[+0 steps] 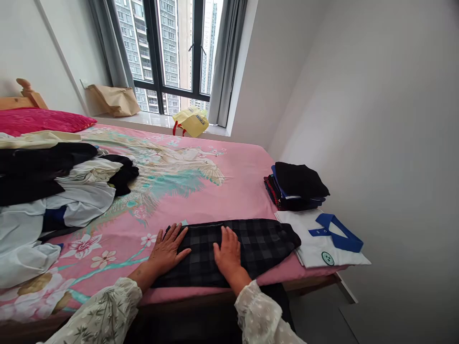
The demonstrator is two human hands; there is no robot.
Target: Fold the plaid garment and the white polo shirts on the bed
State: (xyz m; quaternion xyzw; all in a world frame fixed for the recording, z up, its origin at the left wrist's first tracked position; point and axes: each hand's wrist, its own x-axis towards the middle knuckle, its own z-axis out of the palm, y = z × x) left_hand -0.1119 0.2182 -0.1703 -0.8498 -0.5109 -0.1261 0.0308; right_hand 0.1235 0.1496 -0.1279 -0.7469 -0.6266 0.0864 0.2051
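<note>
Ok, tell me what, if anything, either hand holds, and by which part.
Nothing is held: the left hand and right hand rest palm-down on the dark plaid garment.

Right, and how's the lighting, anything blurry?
In the head view, daylight seems to enter through the window; the right-hand wall darkens toward the picture's edge; left hand and right hand look fairly sharp; the plaid cloth shows low-contrast checks.

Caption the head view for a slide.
Left hand and right hand rest on a dark checked garment on pink bedding.
</note>
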